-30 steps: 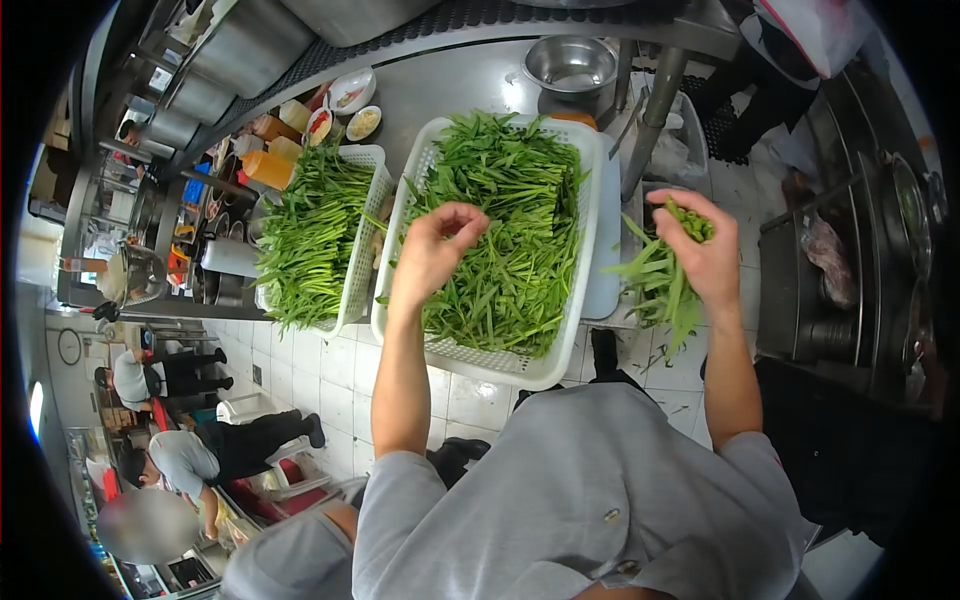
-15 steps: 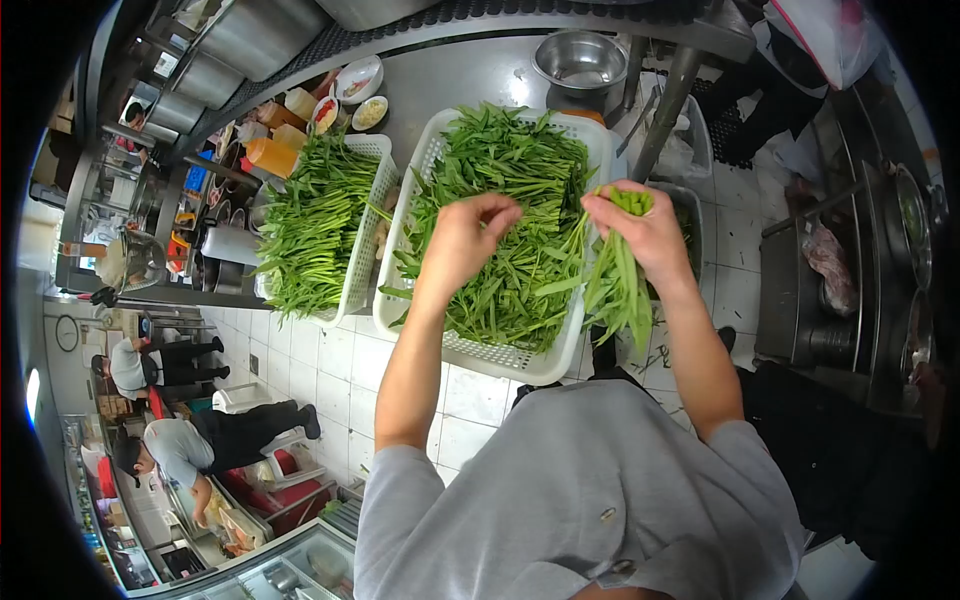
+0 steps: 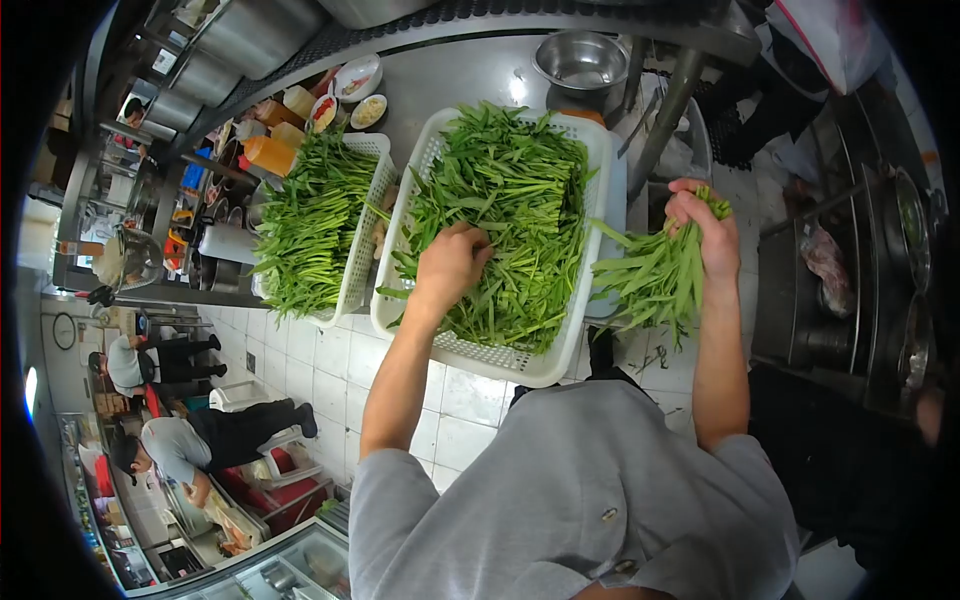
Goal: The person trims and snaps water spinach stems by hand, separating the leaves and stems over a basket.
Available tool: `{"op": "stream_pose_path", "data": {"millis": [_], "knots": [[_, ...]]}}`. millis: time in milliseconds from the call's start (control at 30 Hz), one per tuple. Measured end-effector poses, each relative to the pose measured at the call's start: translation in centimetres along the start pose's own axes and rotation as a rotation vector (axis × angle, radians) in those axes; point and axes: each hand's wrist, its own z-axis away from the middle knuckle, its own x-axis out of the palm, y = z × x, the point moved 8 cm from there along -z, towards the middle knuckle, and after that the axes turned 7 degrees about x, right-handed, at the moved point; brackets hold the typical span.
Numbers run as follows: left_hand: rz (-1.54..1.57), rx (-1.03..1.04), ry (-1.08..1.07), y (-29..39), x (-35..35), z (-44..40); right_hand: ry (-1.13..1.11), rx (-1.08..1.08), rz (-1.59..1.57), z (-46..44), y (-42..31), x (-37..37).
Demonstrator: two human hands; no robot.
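Observation:
A white perforated basket full of long green leafy stems sits in the middle. My left hand reaches into it from the near left, fingers curled down onto the leaves; whether a stem is between the fingertips is hidden. To the right of the basket, my right hand is closed round a bunch of green stems, its leaves hanging down and to the left. A second white basket with stems laid in a pile stands on the left.
A metal bowl is on the steel counter behind. Small bowls and sauce bottles stand at the back left. A co-worker bends over a counter at the lower left. A metal post rises beyond my right hand.
My right hand moved in to the basket's right edge, then back out right with the bunch. My left hand has lowered from above the basket onto the leaves.

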Motion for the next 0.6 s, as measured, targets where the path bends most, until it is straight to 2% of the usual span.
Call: {"op": "stream_pose_path", "data": {"millis": [67, 100, 200, 333, 467, 600], "knots": [[0.191, -0.080, -0.003, -0.5, -0.8, 0.1, -0.054, -0.003, 0.068, 0.0, 0.2, 0.8], [0.326, -0.037, 0.070, -0.1, -1.9, 0.3, -0.081, -0.002, 0.105, 0.1, 0.1, 1.4], [0.659, -0.141, -0.095, 1.3, -2.6, 0.3, -0.157, -0.075, 0.325, 0.6, -0.1, 5.3], [0.913, -0.032, -0.179, 4.9, -1.9, 0.3, -0.270, 0.077, 0.594, 1.0, 1.6, 11.5], [1.076, -0.030, -0.272, 6.3, -1.0, 0.6, -0.324, 0.100, 0.497, 0.4, 3.3, 12.5], [1.045, -0.097, -0.186, 3.8, -1.3, 1.0, -0.245, 0.012, 0.413, 0.5, 1.6, 9.7]]}}
